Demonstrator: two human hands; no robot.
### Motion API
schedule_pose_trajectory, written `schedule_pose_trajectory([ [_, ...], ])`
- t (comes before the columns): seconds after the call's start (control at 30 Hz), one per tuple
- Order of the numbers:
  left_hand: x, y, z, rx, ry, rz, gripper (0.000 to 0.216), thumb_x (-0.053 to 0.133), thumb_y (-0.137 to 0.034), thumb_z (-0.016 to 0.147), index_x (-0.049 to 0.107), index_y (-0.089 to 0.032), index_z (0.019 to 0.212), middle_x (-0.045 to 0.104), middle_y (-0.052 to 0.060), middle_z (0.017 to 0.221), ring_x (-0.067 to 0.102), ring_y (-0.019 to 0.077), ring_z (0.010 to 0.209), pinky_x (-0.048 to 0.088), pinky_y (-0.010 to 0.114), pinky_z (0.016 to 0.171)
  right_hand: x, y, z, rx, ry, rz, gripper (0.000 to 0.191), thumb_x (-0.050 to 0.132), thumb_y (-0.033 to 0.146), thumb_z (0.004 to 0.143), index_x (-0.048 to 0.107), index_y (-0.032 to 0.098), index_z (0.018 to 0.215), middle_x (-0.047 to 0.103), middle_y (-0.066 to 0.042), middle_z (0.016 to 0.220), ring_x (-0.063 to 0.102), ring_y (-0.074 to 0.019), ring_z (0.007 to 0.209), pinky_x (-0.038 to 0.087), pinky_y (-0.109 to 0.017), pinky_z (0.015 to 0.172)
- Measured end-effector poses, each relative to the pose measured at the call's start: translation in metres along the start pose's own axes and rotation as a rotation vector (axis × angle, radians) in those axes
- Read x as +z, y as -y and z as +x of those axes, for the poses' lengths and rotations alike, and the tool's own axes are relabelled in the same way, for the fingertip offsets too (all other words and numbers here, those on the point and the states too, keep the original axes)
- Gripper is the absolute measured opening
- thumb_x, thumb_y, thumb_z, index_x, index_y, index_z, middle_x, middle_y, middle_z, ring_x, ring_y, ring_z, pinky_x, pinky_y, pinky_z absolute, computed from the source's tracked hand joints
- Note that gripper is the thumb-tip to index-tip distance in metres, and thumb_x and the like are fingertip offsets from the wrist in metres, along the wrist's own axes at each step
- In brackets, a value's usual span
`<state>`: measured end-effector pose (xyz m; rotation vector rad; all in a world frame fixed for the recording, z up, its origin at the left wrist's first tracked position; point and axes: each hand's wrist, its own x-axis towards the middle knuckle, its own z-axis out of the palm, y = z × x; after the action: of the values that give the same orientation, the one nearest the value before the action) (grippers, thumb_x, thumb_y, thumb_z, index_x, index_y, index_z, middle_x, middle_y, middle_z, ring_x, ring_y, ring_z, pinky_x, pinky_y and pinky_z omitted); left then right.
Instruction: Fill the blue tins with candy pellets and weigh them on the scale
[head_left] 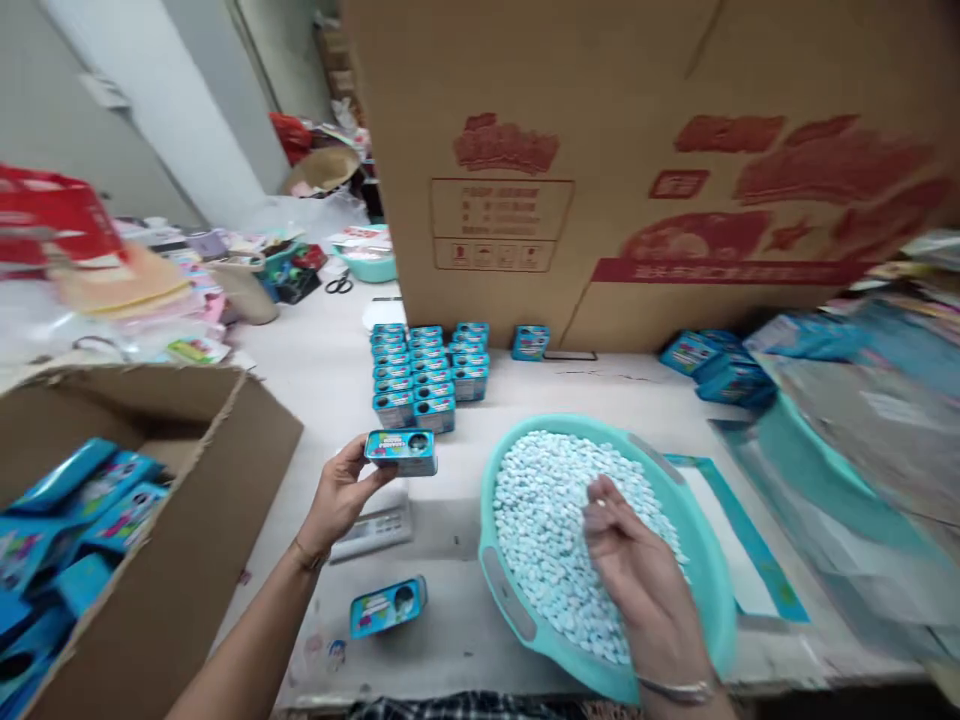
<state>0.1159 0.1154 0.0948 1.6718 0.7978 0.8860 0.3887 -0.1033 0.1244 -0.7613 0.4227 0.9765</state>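
Note:
In the head view, my left hand (339, 505) grips a small blue printed box (401, 452) between thumb and fingers, holding it above the table. Over a turquoise plastic basin (538, 650), my right hand (637, 570) has its fingers drawn together; whatever they may hold is too small and blurred to make out. Small pale blue pellets (547, 520) fill much of the basin. Another blue box (387, 607) lies on the table below my left hand. Beyond that hand, several matching boxes (414, 375) stand in stacked rows.
A cardboard box (255, 450) with blue packs stands at the left. Behind the rows rises a large carton (510, 230). A calculator-like device (375, 530) lies near my left hand, scissors (339, 284) farther back. Plastic-covered stacks (862, 450) crowd the right side.

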Motion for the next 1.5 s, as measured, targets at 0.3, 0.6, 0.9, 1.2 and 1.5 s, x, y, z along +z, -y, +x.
schedule_pose_trajectory([
  [0.3, -0.062, 0.062, -0.033, -0.112, -0.221, 0.014, 0.040, 0.077, -0.038, 0.077, 0.067, -0.014, 0.107, 0.072, 0.009, 0.104, 0.067, 0.0234, 0.098, 0.053, 0.038, 0.093, -0.023, 0.004, 0.004, 0.011, 0.004, -0.184, 0.010, 0.063, 0.014, 0.088, 0.059, 0.021, 0.095, 0.037, 0.007, 0.068, 0.036, -0.0026, 0.045, 0.037, -0.009, 0.038],
  [0.6, -0.078, 0.046, -0.070, -0.129, -0.354, -0.071, 0.080, 0.077, -0.032, 0.080, 0.037, -0.025, 0.149, 0.051, 0.017, 0.148, 0.050, 0.0267, 0.137, 0.041, 0.042, 0.111, 0.007, -0.002, 0.005, -0.103, -0.024, -0.555, 0.011, 0.066, 0.027, 0.087, 0.067, 0.032, 0.097, 0.026, 0.003, 0.069, 0.031, -0.0073, 0.048, 0.028, -0.024, 0.031],
  [0.9, -0.094, 0.032, -0.111, -0.214, -0.580, 0.015, 0.049, 0.066, -0.032, 0.091, 0.054, -0.021, 0.137, 0.066, 0.012, 0.127, 0.063, 0.0245, 0.118, 0.051, 0.035, 0.096, 0.018, -0.003, 0.031, -0.144, -0.002, -0.814, 0.020, 0.067, 0.027, 0.075, 0.067, 0.035, 0.093, 0.019, 0.004, 0.071, 0.019, -0.0111, 0.051, 0.006, -0.037, 0.041],
  [1.2, -0.089, 0.026, -0.081, -0.101, -0.436, 0.086, 0.053, 0.072, -0.028, 0.086, 0.055, -0.025, 0.137, 0.063, 0.010, 0.131, 0.060, 0.0250, 0.122, 0.052, 0.036, 0.096, 0.034, -0.013, 0.027, -0.116, -0.068, -0.695, 0.012, 0.073, 0.023, 0.079, 0.061, 0.024, 0.081, 0.019, 0.004, 0.074, 0.018, -0.0106, 0.053, 0.016, -0.028, 0.038],
  [1.5, -0.076, 0.016, -0.051, -0.005, -0.153, 0.422, 0.071, 0.077, -0.033, 0.082, 0.045, -0.030, 0.145, 0.051, 0.009, 0.144, 0.048, 0.0279, 0.134, 0.042, 0.045, 0.111, 0.092, -0.074, 0.018, -0.039, 0.399, -1.076, 0.022, 0.073, 0.041, 0.083, 0.066, 0.021, 0.088, 0.031, 0.005, 0.063, 0.026, -0.0088, 0.054, 0.022, -0.021, 0.044],
])
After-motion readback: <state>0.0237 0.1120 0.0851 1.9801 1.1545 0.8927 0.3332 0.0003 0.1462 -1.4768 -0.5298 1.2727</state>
